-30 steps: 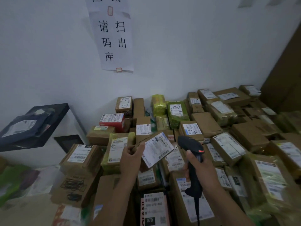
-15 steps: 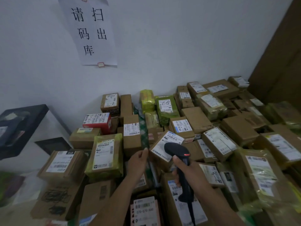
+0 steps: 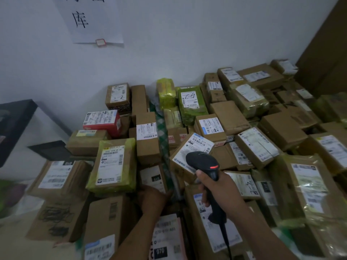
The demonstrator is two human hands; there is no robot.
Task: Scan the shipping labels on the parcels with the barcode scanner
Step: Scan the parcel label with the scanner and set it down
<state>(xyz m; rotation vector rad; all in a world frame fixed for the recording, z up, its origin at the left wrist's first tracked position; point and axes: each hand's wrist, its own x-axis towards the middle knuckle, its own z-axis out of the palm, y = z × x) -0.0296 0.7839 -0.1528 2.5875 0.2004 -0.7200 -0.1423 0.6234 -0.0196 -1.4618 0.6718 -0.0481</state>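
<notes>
A pile of brown, yellow and green parcels with white shipping labels fills the view. My right hand (image 3: pixel 217 186) grips the handle of the black barcode scanner (image 3: pixel 203 162), whose red light is on. The scanner's head points at a tilted cardboard parcel with a blue-edged label (image 3: pixel 197 145), just beyond it. My left hand (image 3: pixel 152 197) is low among the boxes, back toward me, at the lower edge of a small box with a black "010" tag (image 3: pixel 153 177). Its fingers are hidden. A long green-patterned parcel (image 3: pixel 161 136) stands between the hands.
A paper sign with black characters (image 3: pixel 97 21) hangs on the white wall. A black-topped white cabinet (image 3: pixel 16 121) stands at the left. A tall brown board (image 3: pixel 326 49) leans at the right. Parcels lie packed edge to edge.
The labelled parcel my left hand held up a second ago now lies on the pile. My left hand has dropped lower. The scanner moved forward over that parcel.
</notes>
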